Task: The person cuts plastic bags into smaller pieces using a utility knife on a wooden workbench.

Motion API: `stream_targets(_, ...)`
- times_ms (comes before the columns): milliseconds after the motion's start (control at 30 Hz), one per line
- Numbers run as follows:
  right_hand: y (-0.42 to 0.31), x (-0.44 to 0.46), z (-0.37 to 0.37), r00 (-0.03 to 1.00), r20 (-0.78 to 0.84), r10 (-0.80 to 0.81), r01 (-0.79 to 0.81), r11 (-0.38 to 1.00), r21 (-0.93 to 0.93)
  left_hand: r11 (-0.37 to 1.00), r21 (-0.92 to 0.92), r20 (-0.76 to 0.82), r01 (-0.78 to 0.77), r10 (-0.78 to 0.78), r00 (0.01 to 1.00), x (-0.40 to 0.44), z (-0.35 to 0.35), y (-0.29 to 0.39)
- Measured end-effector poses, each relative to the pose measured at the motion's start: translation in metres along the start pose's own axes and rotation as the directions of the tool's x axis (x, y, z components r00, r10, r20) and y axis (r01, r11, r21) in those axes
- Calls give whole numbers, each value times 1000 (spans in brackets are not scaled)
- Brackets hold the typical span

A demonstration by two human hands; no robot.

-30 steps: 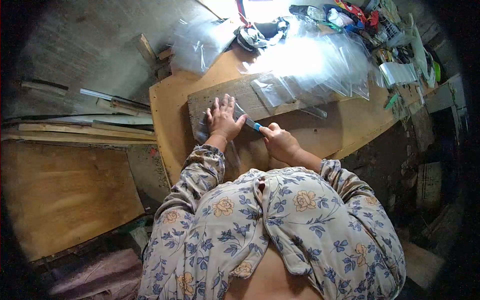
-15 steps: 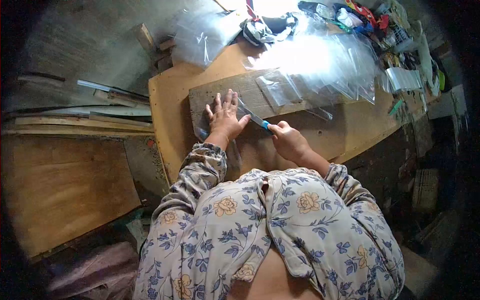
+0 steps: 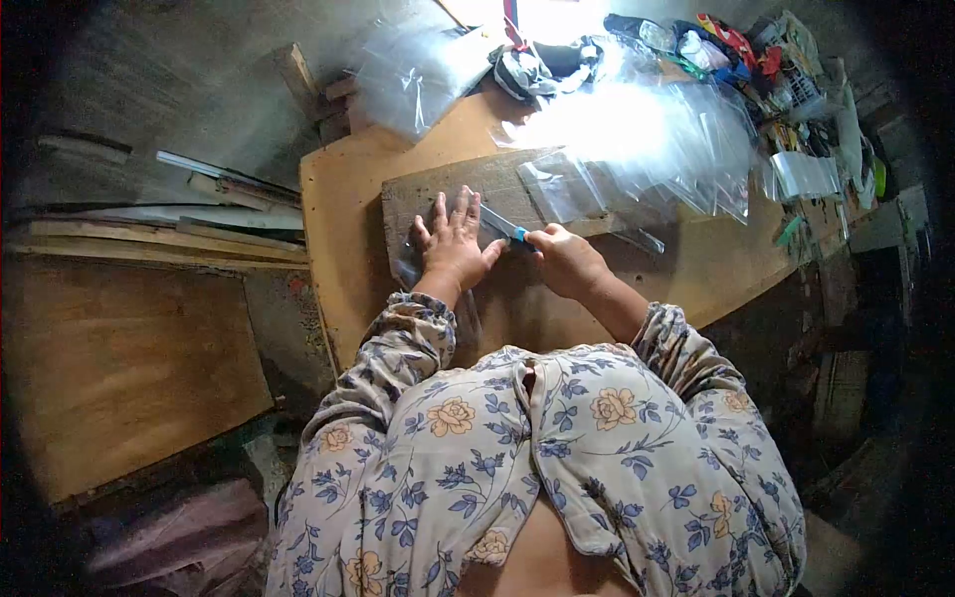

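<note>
My left hand (image 3: 455,251) lies flat with its fingers spread on a thick wooden board (image 3: 502,175). A piece of clear plastic (image 3: 405,269) shows at the edge of that palm, mostly hidden beneath it. In my right hand (image 3: 571,263) is a knife (image 3: 500,223) with a blue handle, gripped in closed fingers. Its blade slants up and left over the board, close beside the left index finger and thumb. Whether the blade touches the plastic is hard to see.
Clear plastic sheets (image 3: 562,187) overlap on the right of the board under strong glare, with more plastic (image 3: 408,90) behind. A cluttered pile (image 3: 731,45) sits at the back right of the tan tabletop (image 3: 343,214). Wooden strips (image 3: 149,249) lie to the left.
My right hand has moved the knife slightly up and left, closer to my left hand. The left hand stays pressed in place on the board. The camera view has shifted slightly.
</note>
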State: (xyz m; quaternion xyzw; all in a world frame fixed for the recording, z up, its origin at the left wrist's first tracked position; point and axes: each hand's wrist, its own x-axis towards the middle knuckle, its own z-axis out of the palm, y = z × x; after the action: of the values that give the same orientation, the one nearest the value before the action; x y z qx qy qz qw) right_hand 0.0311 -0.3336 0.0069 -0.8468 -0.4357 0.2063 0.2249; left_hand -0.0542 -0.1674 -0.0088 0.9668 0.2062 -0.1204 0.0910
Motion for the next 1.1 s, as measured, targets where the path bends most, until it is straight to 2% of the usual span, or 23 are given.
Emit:
stream_targets(100,-2,12,0,998,36,46,-44,998,-49,1000,-14,-15,-4,4,1000,0,2,-1)
stream_targets(233,1,27,-1,999,32,-15,17,998,-62,999,35,-17,16,-16,1000,1,5,0)
stream_targets(400,-8,47,-7,999,35,-17,17,1000,-3,1000,23,3,16,-17,1000,1,-1,1)
stream_targets(500,3,72,-6,999,41,11,-9,999,-46,999,33,17,25,-25,1000,2,1,0)
stream_targets(533,14,84,0,998,-35,47,-49,998,-46,999,41,16,26,-27,1000,3,3,0)
stream_targets(633,23,95,5,990,-137,-22,15,999,-52,1000,8,-5,12,-12,1000,4,5,-1)
stream_targets(667,19,91,9,976,-214,-36,37,999,0,1000,12,-12,9,-9,1000,4,10,-3)
stream_targets(700,11,86,9,956,-288,-50,66,997,47,1000,7,-48,0,1,999,5,17,-6)
stream_targets(733,-5,78,5,969,-244,38,1,988,157,1000,1,-81,-9,9,997,5,17,-7)
stream_targets(800,-13,73,20,968,-202,151,-125,983,138,1000,3,-56,7,-6,998,4,18,-7)
stream_targets(833,-16,72,24,970,-173,170,-154,983,104,999,-38,-99,-5,1,995,5,21,-9)
stream_targets(900,-11,79,34,975,-155,159,-146,985,90,992,-97,-214,-78,55,975,9,27,-19)
stream_targets(933,-9,82,37,980,-139,145,-135,988,77,992,-93,-222,-83,61,973,10,29,-26)
stream_targets(1000,-5,80,34,973,-183,141,-126,988,91,987,-160,-271,-7,-37,962,15,32,-41)
stream_targets(1033,-8,77,27,974,-174,146,-129,986,108,965,-254,-428,-71,-46,903,16,38,-49)
stream_targets(1067,-8,75,23,975,-165,150,-130,984,123,965,-249,-432,-78,-38,901,20,43,-56)
stream_targets(1100,-6,74,22,963,-234,137,-109,986,130,974,-226,-355,22,-104,929,15,29,-54)
